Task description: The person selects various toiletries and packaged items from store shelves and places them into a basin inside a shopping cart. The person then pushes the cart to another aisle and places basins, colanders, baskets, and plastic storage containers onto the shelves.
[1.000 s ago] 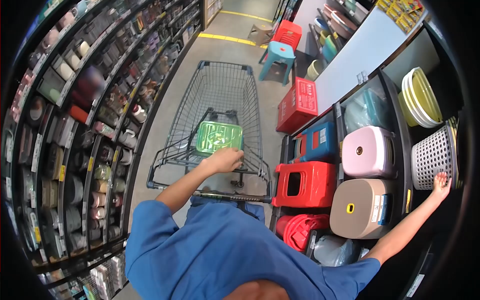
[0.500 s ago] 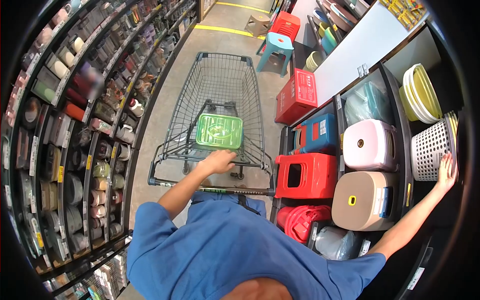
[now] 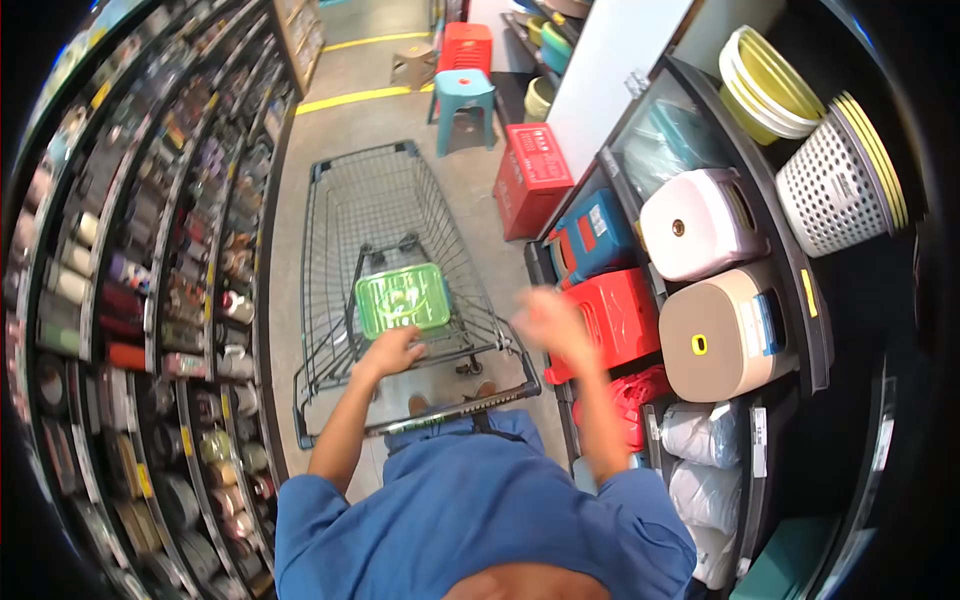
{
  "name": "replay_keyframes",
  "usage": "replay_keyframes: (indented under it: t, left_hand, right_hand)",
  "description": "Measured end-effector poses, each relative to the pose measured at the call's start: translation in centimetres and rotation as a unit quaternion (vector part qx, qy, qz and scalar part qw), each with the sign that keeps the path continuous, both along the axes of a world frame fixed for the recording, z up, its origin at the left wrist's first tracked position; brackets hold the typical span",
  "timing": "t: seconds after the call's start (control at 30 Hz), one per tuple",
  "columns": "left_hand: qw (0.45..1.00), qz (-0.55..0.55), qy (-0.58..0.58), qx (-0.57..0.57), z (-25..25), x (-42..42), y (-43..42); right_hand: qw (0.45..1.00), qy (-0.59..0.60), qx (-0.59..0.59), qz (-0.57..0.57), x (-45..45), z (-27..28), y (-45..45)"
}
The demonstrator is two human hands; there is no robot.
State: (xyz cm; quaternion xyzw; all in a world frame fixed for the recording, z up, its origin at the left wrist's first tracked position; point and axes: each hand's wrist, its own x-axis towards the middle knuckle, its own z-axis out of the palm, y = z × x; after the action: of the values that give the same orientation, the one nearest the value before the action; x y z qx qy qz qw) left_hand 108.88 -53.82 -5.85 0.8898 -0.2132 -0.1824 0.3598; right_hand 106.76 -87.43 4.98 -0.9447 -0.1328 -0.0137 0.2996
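A green plastic box with a clear-looking patterned lid (image 3: 403,298) sits at the near end of the wire shopping cart (image 3: 318,215). My left hand (image 3: 392,352) is at the box's near edge, its fingers loosely bent and apart; whether they touch the box I cannot make out. My right hand (image 3: 556,322) is smeared by motion, in the air between the cart and the red plastic stool (image 3: 625,318) on the right shelf. Nothing shows in it, but its fingers are unclear. Farther right, a stack of perforated white baskets (image 3: 835,190) stands on the shelf.
Shelves of cups and bottles (image 3: 120,300) line the left side. On the right are a beige stool (image 3: 715,335), a pink stool (image 3: 695,228) and yellow and white basins (image 3: 765,85). A red box (image 3: 535,180) and a blue stool (image 3: 464,100) stand on the floor ahead.
My right hand has left the perforated baskets and swung inward toward the cart. The view has turned right, so the cart and my left hand appear farther left and lower.
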Motion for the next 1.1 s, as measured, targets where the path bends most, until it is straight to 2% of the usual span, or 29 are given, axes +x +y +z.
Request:
replay_keyframes:
  t: [0.03,0.07,0.1,0.13,0.17,0.2,0.23,0.3,0.33,0.37,0.43,0.47,0.5,0.53,0.57,0.6,0.63,0.67,0.7,0.77,0.8,0.87,0.9,0.93,0.97,1.0,1.03,1.07,1.1]
  left_hand:
    - [0.998,0.042,0.040,-0.008,-0.6,1.3,0.9]
    - [0.994,0.098,0.038,-0.033,-2.1,2.6,2.1]
    - [0.987,0.153,0.045,-0.034,-5.9,4.1,4.0]
    - [0.984,0.171,0.048,0.028,-6.4,5.1,5.4]
    - [0.981,0.164,0.053,0.092,-10.3,6.5,7.8]
    - [0.975,0.150,0.054,0.153,-14.9,7.7,10.0]
    - [0.967,0.110,0.115,0.197,-17.4,8.6,11.7]
    - [0.938,0.076,0.224,0.255,-19.5,9.4,13.1]
    - [0.947,0.068,0.182,0.256,-24.0,9.7,14.7]
    - [0.950,-0.056,0.083,0.297,-24.8,9.6,15.1]
    - [0.918,-0.183,-0.044,0.348,-29.5,9.1,16.2]
    - [0.918,-0.200,-0.044,0.340,-26.4,9.0,12.5]
    - [0.932,0.083,0.277,0.219,-19.5,9.5,11.3]
    - [0.953,0.127,0.257,0.096,-22.6,9.7,11.9]
    - [0.987,0.072,0.135,-0.040,-34.0,11.2,15.4]
    - [0.980,0.114,0.162,-0.034,-32.5,13.2,11.4]
    - [0.891,0.284,0.331,-0.123,-28.6,9.4,12.9]
    - [0.946,0.257,0.192,-0.057,-31.5,9.4,13.5]
    - [0.938,0.288,0.156,-0.111,-39.9,10.0,14.5]
    - [0.907,0.325,0.256,0.082,-37.2,8.6,13.4]
    - [0.906,0.326,0.256,0.082,-34.7,7.5,12.7]
    - [0.843,0.399,0.361,-0.032,-29.6,6.7,11.8]
    - [0.834,0.398,0.378,-0.046,-27.9,6.6,12.1]
    - [0.828,0.393,0.395,-0.061,-27.0,6.1,12.4]
    - [0.800,0.407,0.398,-0.189,-30.7,5.4,13.6]
    - [0.756,0.424,0.422,-0.266,-36.9,5.1,14.8]
    - [0.743,0.376,0.447,-0.327,-34.4,4.7,14.1]
    - [0.688,0.301,0.516,-0.412,-34.0,4.3,13.7]
    - [0.701,0.198,0.538,-0.424,-35.8,5.0,13.4]
  right_hand:
    - [0.994,-0.056,-0.026,0.089,-1.1,-4.0,2.5]
    - [0.997,-0.008,-0.002,0.076,-2.6,-5.6,6.1]
    - [0.994,-0.009,0.102,0.037,-4.5,-7.1,9.3]
    - [0.981,0.080,0.170,0.052,-5.3,-9.6,11.2]
    - [0.983,-0.014,0.104,0.151,-5.7,-10.5,11.5]
    - [0.986,0.025,0.074,0.144,-5.6,-10.5,11.7]
    - [0.988,0.066,0.046,0.132,-5.6,-10.3,11.7]
    - [0.993,0.061,0.076,0.067,-5.5,-10.9,11.9]
    - [0.992,0.057,0.099,0.049,-5.1,-11.2,11.6]
    - [0.994,0.049,0.095,0.016,-4.7,-11.4,11.5]
    - [0.994,0.057,0.089,0.034,-4.4,-12.1,11.9]
    - [0.996,0.027,0.084,0.021,-4.4,-12.8,12.0]
    - [0.996,0.042,0.078,0.017,-4.6,-12.9,11.8]
    - [0.995,0.059,0.079,-0.003,-4.5,-12.5,11.5]
    - [0.993,0.083,0.084,-0.007,-4.4,-12.6,11.7]
    - [0.994,0.063,0.090,-0.024,-4.4,-13.1,11.8]
    - [0.994,0.039,0.099,-0.038,-4.4,-13.5,11.7]
    - [0.994,0.063,0.084,-0.044,-4.4,-13.3,11.7]
    - [0.993,0.080,0.067,-0.059,-4.5,-12.6,11.8]
    - [0.989,0.112,0.070,-0.072,-4.6,-11.5,12.0]
    - [0.984,0.129,0.063,-0.105,-4.8,-11.2,11.7]
    - [0.984,0.137,0.049,-0.104,-5.0,-11.3,11.6]
    - [0.984,0.143,0.037,-0.101,-5.2,-11.4,11.3]
    - [0.991,0.079,0.040,-0.095,-5.6,-11.6,11.3]
    - [0.994,0.066,0.027,-0.085,-5.8,-12.4,11.2]
    - [0.990,0.076,0.050,-0.104,-6.3,-12.7,11.5]
    - [0.991,0.082,0.048,-0.091,-6.4,-12.5,11.5]
    - [0.991,0.069,0.064,-0.092,-7.1,-13.4,11.3]
    - [0.992,0.084,0.043,-0.084,-7.4,-13.5,11.2]
